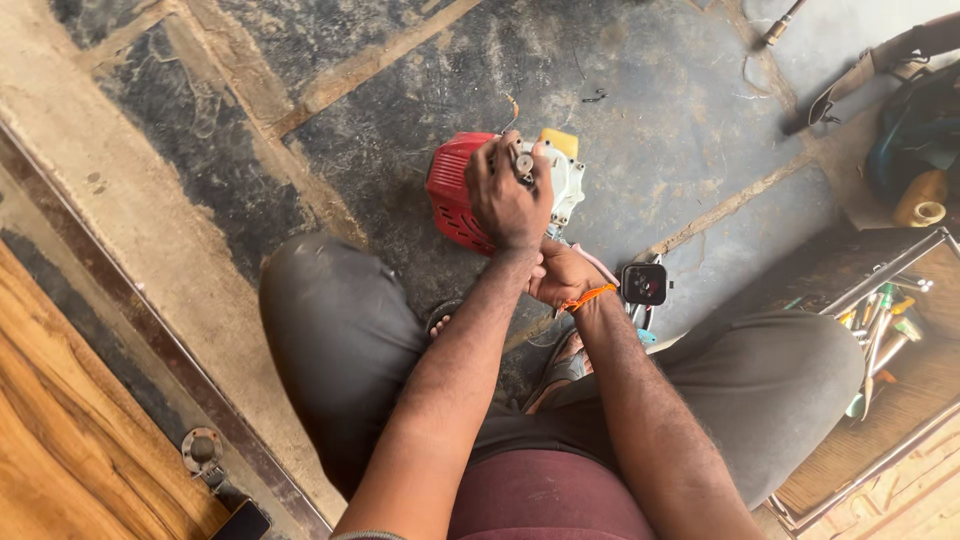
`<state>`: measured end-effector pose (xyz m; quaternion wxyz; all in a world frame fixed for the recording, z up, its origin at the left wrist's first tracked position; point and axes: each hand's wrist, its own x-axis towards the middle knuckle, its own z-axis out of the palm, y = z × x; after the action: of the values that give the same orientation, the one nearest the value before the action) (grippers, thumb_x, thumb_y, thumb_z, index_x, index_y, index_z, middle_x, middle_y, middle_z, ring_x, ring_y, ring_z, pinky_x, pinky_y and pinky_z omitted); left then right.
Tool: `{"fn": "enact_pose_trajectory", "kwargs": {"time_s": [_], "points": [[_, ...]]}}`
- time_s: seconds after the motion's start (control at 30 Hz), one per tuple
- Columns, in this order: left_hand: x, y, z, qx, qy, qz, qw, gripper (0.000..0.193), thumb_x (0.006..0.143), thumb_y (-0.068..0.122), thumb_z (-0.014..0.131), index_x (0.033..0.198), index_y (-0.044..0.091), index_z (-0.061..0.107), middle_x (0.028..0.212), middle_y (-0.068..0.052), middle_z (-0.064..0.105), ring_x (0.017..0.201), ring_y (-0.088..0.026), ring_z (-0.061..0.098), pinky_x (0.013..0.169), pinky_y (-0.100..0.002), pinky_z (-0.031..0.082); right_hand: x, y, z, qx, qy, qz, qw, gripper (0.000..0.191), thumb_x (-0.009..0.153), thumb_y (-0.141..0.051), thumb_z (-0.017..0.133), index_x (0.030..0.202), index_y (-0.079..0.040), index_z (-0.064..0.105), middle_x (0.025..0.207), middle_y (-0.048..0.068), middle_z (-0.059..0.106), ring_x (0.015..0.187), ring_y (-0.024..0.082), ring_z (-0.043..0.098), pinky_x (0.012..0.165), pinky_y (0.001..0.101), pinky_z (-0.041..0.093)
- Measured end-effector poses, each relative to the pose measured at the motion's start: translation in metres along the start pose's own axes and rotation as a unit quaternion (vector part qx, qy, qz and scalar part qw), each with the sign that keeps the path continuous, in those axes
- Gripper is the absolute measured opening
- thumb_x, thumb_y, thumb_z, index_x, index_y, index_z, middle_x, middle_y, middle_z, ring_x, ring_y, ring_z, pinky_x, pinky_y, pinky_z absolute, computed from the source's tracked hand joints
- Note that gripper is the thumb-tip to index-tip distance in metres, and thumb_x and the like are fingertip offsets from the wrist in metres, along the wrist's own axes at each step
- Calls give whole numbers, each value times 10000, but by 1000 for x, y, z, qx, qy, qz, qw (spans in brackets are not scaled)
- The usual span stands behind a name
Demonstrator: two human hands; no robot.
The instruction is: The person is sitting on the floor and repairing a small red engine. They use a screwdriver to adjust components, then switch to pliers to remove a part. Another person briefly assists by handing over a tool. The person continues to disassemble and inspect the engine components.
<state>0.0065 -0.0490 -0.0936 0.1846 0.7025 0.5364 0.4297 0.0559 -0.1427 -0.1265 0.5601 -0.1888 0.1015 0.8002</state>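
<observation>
A small engine with a red cover, a white body and a yellow cap stands on the dark stone floor between my knees. My left hand rests on top of it, fingers closed around a small round metal part. My right hand sits just below, at the engine's near side, partly hidden behind my left wrist; its fingers are curled, and what they grip cannot be seen. An orange thread circles my right wrist.
A black box-shaped part lies by my right wrist. An open wooden toolbox with several screwdrivers and tools sits at right. Bags and a yellow spool are at upper right. A wooden door with a metal bolt runs along the left.
</observation>
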Motion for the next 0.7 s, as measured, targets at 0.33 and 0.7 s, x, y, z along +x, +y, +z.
{"fn": "enact_pose_trajectory", "kwargs": {"time_s": [0.33, 0.7], "points": [[6, -7, -2, 9, -50, 21, 998, 356, 1005, 341, 635, 1245, 79, 658, 1186, -140, 602, 1154, -322, 605, 992, -503, 520, -1, -18, -4, -105, 235, 110, 960, 242, 1054, -270, 512, 948, -83, 624, 724, -43, 548, 608, 72, 484, 607, 252, 451], [10, -3, -11, -51, -32, 36, 998, 360, 998, 300, 684, 1264, 58, 661, 1194, -143, 630, 1154, -345, 613, 1019, -486, 507, -6, -87, -48, -265, 171, 155, 936, 79, 930, -30, 562, 874, -84, 573, 681, -53, 441, 611, 89, 411, 598, 292, 400]]}}
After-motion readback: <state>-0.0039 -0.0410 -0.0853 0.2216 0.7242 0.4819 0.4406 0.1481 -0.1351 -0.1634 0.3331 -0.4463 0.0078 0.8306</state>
